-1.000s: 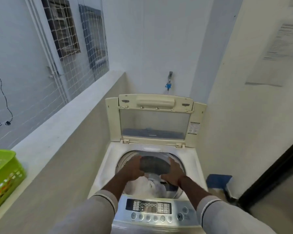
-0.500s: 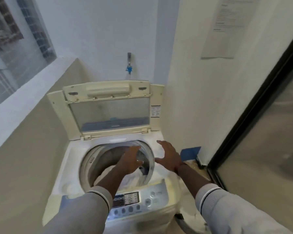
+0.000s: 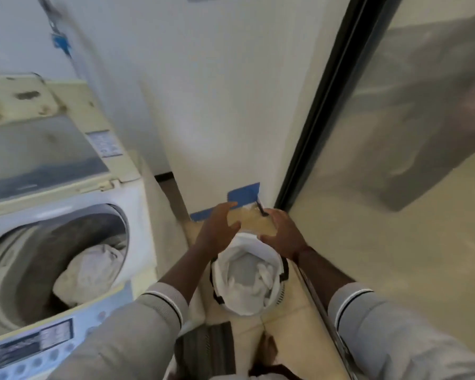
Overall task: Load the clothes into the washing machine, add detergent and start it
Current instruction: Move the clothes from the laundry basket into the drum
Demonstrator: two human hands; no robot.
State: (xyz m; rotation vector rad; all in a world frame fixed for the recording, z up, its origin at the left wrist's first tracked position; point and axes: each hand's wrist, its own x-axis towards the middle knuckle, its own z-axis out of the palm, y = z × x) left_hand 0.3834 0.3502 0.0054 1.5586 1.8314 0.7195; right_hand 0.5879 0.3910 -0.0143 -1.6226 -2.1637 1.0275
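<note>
The top-loading washing machine (image 3: pixel 137 215) stands at the left with its lid (image 3: pixel 39 149) raised. Pale clothes (image 3: pixel 91 270) lie in its drum. On the floor to its right sits a white laundry basket (image 3: pixel 279 294) holding white clothes (image 3: pixel 258 281). Both my hands hover above the basket's far rim. My left hand (image 3: pixel 217 229) has its fingers spread and holds nothing. My right hand (image 3: pixel 283 234) is also relaxed and empty. The control panel (image 3: pixel 39 344) shows at the lower left.
A white wall with blue tape (image 3: pixel 243 193) at its foot rises behind the basket. A dark-framed glass door (image 3: pixel 327 105) runs along the right. A blue tap (image 3: pixel 61 45) is on the back wall. Beige floor tiles (image 3: pixel 294 322) surround the basket.
My view swung right and down from the machine to the floor. Both hands left the drum and moved right to above the laundry basket.
</note>
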